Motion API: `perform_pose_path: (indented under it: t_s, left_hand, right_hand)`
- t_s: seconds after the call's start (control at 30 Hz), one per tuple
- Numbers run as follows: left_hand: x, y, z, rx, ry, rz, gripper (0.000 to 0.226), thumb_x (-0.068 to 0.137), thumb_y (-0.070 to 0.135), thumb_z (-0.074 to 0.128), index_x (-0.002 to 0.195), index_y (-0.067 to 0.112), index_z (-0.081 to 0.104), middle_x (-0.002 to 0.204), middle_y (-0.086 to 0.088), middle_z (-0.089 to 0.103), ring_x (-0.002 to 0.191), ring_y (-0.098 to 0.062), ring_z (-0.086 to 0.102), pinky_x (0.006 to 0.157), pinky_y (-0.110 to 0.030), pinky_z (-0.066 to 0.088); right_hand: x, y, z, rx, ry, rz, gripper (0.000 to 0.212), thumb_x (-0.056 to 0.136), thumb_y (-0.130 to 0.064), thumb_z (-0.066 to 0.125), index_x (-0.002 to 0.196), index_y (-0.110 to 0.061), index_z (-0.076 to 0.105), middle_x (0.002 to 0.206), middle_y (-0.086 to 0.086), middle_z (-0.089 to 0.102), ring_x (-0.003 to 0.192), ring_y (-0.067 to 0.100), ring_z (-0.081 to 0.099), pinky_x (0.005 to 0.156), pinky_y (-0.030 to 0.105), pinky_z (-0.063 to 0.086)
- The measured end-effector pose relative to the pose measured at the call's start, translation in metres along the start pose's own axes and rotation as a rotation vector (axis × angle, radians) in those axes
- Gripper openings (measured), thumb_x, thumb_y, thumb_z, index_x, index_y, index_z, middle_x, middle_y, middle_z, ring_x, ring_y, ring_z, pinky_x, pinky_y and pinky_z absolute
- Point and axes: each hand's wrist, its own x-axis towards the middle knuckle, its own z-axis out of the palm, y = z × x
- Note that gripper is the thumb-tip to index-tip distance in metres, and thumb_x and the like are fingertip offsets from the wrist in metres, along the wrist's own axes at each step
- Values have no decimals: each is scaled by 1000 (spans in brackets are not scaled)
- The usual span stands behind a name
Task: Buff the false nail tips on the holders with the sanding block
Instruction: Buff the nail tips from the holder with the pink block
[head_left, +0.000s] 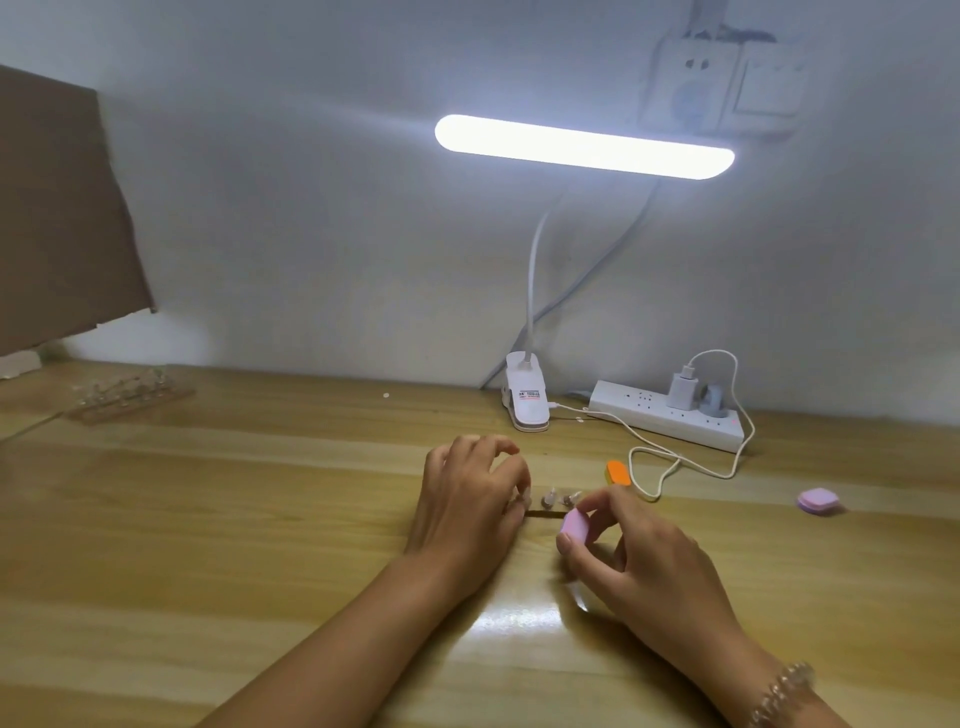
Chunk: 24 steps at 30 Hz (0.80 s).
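Note:
A small pink sanding block (574, 524) is pinched between the thumb and fingers of my right hand (644, 561), just right of the nail holders. Two clear false nail tips on holders (558, 500) stand on a dark strip on the wooden desk (260, 519), between my hands. My left hand (467, 499) has its fingers curled over the left end of that strip and hides that end; its fingertips seem to pinch a holder there.
An orange sanding block (618, 473) lies behind my right hand, a second pink block (818, 500) far right. A clip lamp (527, 400), power strip (670, 415) and white cable (675, 462) sit at the back. Another clear rack of nail holders (124, 392) stands back left, under a cardboard sheet (57, 208).

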Motion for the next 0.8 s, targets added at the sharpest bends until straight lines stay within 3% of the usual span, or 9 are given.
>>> perform_pose_path:
  t_s: [0.17,0.3,0.4,0.47,0.53,0.6,0.67,0.8]
  left_hand:
    - [0,2,-2,15,-40,38,6,97,30,51,98,28,57,104,13,63,103,-15,50,90,-30,32]
    - [3,-1,0,-14,-73,16,7,98,33,49,102,30,53,106,13,63,105,-13,49,90,-30,32]
    - [3,3,-4,57,-37,77,5,92,25,62,96,24,64,112,9,68,111,-19,57,93,-34,41]
    - [4,7,-7,83,44,118,9,79,18,77,83,20,68,115,2,71,111,-24,64,90,-37,49]
    - [3,9,-7,85,106,183,10,78,16,77,80,19,68,109,1,73,104,-24,67,84,-35,53]
    - [-3,11,-8,-8,63,195,3,87,20,67,86,22,65,95,6,71,89,-21,66,73,-34,52]
    - [-11,13,-8,-174,-42,75,4,92,32,59,94,29,59,95,15,66,79,-10,59,67,-30,47]
    - [-17,10,-7,-415,-198,-57,7,91,39,66,97,36,66,88,26,58,68,0,52,67,-26,40]
  right_hand:
    - [-1,-1,0,3,6,1,26,82,-57,59,98,-39,49,87,-29,61,64,0,53,60,24,40]
    - [-1,0,0,-11,-2,-12,27,82,-58,58,96,-38,48,87,-26,61,65,1,54,58,23,37]
    - [0,0,1,-22,4,-19,28,81,-59,57,96,-38,47,87,-26,60,65,2,53,59,25,38]
    - [0,1,1,-1,14,-24,27,81,-58,58,95,-37,48,87,-26,61,65,2,54,60,26,41]
    - [-1,1,1,50,42,-30,24,81,-54,61,93,-36,50,88,-26,62,63,2,55,59,25,40]
    - [-1,1,-1,99,102,-32,23,80,-51,63,92,-35,52,87,-24,63,63,2,57,58,25,40]
    - [-1,1,-4,130,176,-33,26,79,-52,63,93,-33,53,84,-22,64,62,7,59,59,30,46]
    - [-7,-3,-5,99,188,-125,35,77,-62,61,92,-31,53,80,-21,62,58,7,58,55,32,50]
